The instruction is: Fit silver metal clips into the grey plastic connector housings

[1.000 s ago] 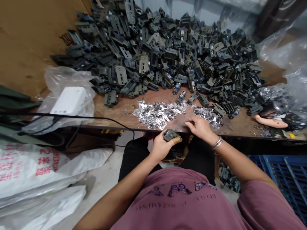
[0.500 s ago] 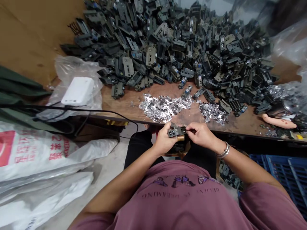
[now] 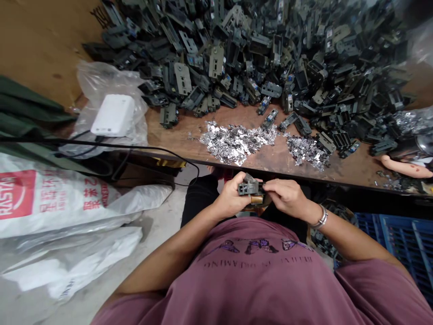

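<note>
The left hand (image 3: 233,197) holds a grey plastic part (image 3: 248,185) just in front of the near edge of the tabletop (image 3: 179,140), above the person's lap. Its grip is clamped on the part, with the fingers around its left side. A brownish-yellow wrap (image 3: 257,199) shows just below the part, at the left thumb.

The right hand (image 3: 287,197) is at the right end of the same part, its thumb and forefinger drawn together there; whether a small piece sits between the fingertips is too small to tell. A silver bracelet (image 3: 323,217) is around the right wrist.

On the tabletop, two heaps of small shiny metal pieces lie near the front edge: a larger heap (image 3: 237,142) to the left and a smaller heap (image 3: 308,152) to the right, with bare wood between them. Behind them a big pile of dark grey parts (image 3: 243,58) spreads across the back. Towards the left end, a white box (image 3: 113,115) rests on a clear plastic bag (image 3: 89,85). A black cable (image 3: 149,147) runs across in front of it. Near the right front corner lies a doll's arm (image 3: 404,167). White sacks (image 3: 67,194) are on the floor at the left, and a blue crate (image 3: 404,239) is below the tabletop at the right.
</note>
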Available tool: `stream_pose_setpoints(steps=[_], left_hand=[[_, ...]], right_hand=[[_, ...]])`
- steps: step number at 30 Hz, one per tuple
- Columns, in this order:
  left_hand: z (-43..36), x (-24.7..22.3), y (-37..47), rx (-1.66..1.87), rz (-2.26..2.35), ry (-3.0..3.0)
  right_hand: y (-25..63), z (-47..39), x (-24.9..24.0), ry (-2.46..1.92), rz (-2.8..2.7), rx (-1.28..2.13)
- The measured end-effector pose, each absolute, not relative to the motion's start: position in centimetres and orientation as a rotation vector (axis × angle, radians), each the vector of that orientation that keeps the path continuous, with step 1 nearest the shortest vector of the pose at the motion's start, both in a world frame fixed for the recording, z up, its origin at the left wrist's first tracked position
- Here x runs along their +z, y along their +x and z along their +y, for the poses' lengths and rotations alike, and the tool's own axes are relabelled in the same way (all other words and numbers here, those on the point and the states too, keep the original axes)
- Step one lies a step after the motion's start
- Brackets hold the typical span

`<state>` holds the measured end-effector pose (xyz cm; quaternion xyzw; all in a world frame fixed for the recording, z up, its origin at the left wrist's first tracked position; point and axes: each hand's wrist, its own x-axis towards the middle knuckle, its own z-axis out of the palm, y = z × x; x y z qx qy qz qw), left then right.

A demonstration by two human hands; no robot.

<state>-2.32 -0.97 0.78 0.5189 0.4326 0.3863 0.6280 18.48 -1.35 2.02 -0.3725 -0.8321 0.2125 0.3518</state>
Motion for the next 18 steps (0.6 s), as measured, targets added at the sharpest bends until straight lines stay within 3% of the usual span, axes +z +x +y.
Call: stream_pose_setpoints(steps=[4, 8, 13, 18], left_hand=[[-1.1, 0.9, -2.5, 0.950, 1.048, 1.203], [-1.4, -0.2, -1.9, 1.020, 1.039, 1.269], [-1.4, -1.9, -1.6, 1.066, 0.934, 1.216], [-0.3, -0.9, -2.5, 0.765, 0.703, 1.033]], right_hand=[[17.7, -1.4, 1.1, -1.306, -1.486, 1.060], [16.1, -1.4, 0.6, -1.276, -0.993, 1.612], [15.6, -1.0, 0.0, -1.144, -0.583, 1.855], [16.7, -0.3, -0.7, -1.213, -0.770, 1.734]])
